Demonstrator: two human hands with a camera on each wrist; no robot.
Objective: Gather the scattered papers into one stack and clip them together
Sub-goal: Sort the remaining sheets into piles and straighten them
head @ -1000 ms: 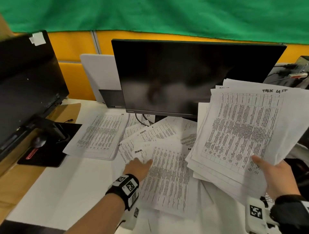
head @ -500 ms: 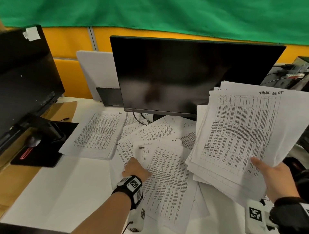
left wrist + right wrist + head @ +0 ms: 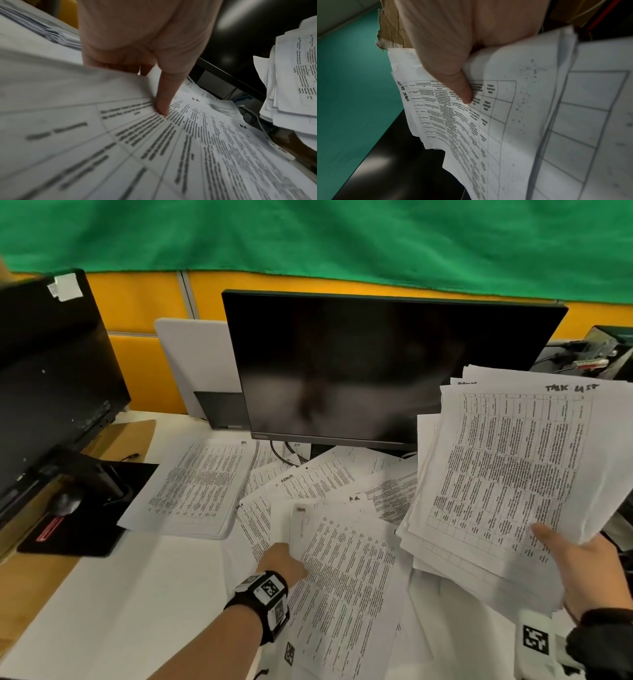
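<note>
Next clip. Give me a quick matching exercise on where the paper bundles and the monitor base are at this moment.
Things:
1. "Task list" bundle
2. Sheet with the blurred header patch
3. Separate pile
4. Centre monitor's base

States:
A. lies alone on the desk, left of the scatter, untouched
B. raised off the desk in the right hand
C. partly covered by loose sheets
D. pinched at its edge by the left hand

Pairs: 1-B, 2-D, 3-A, 4-C

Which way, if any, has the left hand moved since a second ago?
No, hardly: the left hand lies as far in front of the monitor as before.
</note>
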